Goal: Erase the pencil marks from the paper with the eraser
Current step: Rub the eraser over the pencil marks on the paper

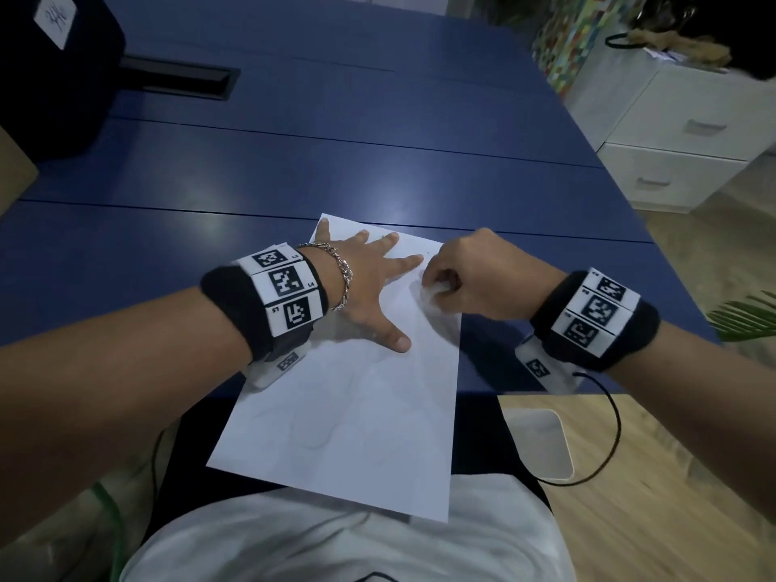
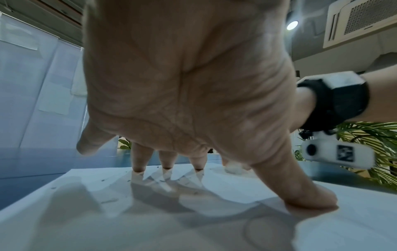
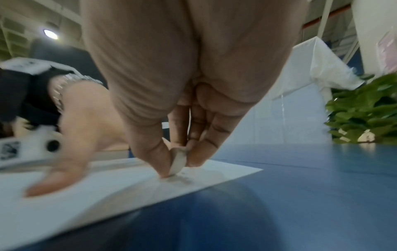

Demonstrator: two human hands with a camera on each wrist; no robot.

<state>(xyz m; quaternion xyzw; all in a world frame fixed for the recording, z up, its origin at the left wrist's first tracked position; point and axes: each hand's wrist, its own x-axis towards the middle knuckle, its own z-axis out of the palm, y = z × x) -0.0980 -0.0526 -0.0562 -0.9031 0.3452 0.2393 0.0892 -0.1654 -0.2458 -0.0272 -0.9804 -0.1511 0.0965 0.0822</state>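
Note:
A white sheet of paper (image 1: 357, 405) lies on the blue table (image 1: 252, 170), its near end hanging over the table's front edge. My left hand (image 1: 369, 279) lies spread flat on the sheet's far left part, fingers straight and thumb pressed down. My right hand (image 1: 466, 279) pinches a small white eraser (image 3: 178, 161) between thumb and fingers, its lower edge against the paper near the far right corner. Faint pencil lines (image 2: 266, 232) show on the sheet close to my left thumb (image 2: 309, 198). Small eraser crumbs (image 2: 107, 201) lie on the paper.
A dark bag (image 1: 50, 77) stands at the table's far left, beside a black cable slot (image 1: 184, 77). White drawers (image 1: 688, 136) stand to the right. A plant (image 3: 365, 110) is off the table's right side. A black cable (image 1: 613, 434) hangs from my right wrist.

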